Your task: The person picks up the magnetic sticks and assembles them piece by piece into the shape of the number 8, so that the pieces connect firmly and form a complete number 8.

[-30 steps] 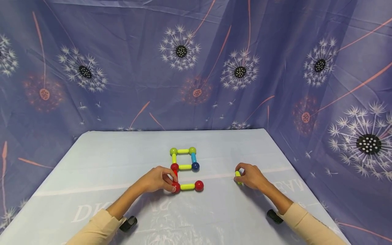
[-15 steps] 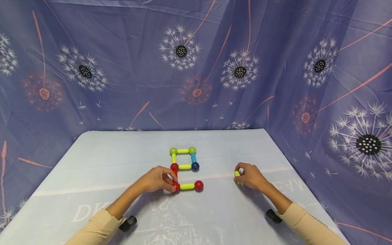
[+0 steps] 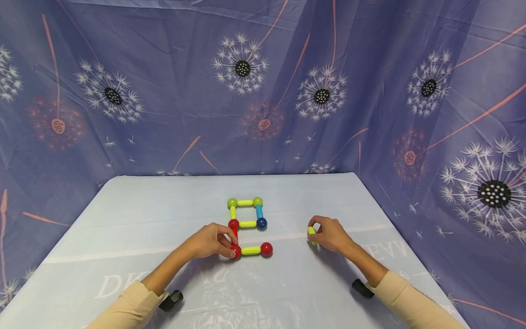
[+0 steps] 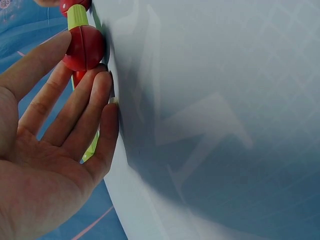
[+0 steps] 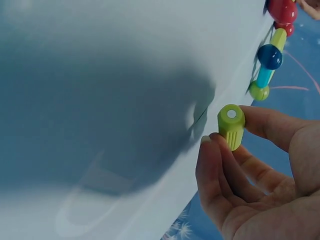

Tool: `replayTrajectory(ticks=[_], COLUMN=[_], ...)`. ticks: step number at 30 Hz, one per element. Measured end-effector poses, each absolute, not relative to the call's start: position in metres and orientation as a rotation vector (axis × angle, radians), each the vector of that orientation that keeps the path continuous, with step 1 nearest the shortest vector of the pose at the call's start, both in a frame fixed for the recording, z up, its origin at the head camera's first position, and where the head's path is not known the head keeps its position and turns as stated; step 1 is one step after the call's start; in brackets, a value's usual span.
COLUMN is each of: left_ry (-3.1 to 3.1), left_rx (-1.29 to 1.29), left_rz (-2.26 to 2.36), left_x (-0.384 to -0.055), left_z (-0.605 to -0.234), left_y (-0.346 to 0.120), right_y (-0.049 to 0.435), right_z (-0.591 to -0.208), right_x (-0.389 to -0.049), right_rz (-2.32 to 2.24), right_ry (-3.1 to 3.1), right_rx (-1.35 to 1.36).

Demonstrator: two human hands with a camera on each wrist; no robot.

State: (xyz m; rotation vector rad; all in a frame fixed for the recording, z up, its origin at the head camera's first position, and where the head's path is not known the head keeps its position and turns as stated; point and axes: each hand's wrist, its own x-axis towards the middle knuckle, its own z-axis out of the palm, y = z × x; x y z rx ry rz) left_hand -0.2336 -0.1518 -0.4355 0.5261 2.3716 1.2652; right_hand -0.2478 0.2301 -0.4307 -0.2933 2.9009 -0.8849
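A figure of magnetic rods and balls lies mid-table in the head view. Its upper part is a square with two green balls (image 3: 257, 201), a dark blue ball (image 3: 261, 223) and a red ball. A red rod (image 3: 235, 235) runs down to the lower left red ball (image 4: 86, 48), which my left hand (image 3: 213, 241) pinches between thumb and fingers. From it a yellow-green rod (image 3: 251, 251) leads right to another red ball (image 3: 266, 249). Off to the right, my right hand (image 3: 332, 234) pinches a loose yellow-green magnetic rod (image 5: 231, 127), its round end dot showing in the right wrist view.
The pale table cover (image 3: 164, 201) has faint printed letters. A purple dandelion-print cloth (image 3: 176, 91) hangs behind and along the sides. Black straps (image 3: 171, 300) sit at both wrists, by the beige sleeves (image 3: 127, 307).
My right hand has moved slightly left with the yellow-green rod, mostly in the last half second. My left hand stays on the red ball and the figure keeps its shape.
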Motion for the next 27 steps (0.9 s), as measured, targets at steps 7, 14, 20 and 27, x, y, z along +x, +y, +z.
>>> replayTrajectory(ticks=[7,14,20,27], left_ry=[2.365,2.366,2.360,2.366], left_rx=[0.526,0.531,0.521,0.521], left_rz=[1.270,1.269,1.272,1.270], left_x=[-0.233,-0.233,-0.233,-0.233], left_z=[-0.435,-0.435,-0.435,-0.436], left_y=[-0.152,-0.153,-0.153,-0.153], right_y=[0.217,0.202,0.187,0.170], right_z=[-0.427,-0.426,-0.427,-0.429], right_x=[-0.247,-0.245,-0.246,-0.246], right_rz=[-0.924,-0.945,-0.949,-0.957], right_ry=[2.878,2.856,2.850,2.824], right_rx=[-0.369,-0.377,-0.370,-0.387])
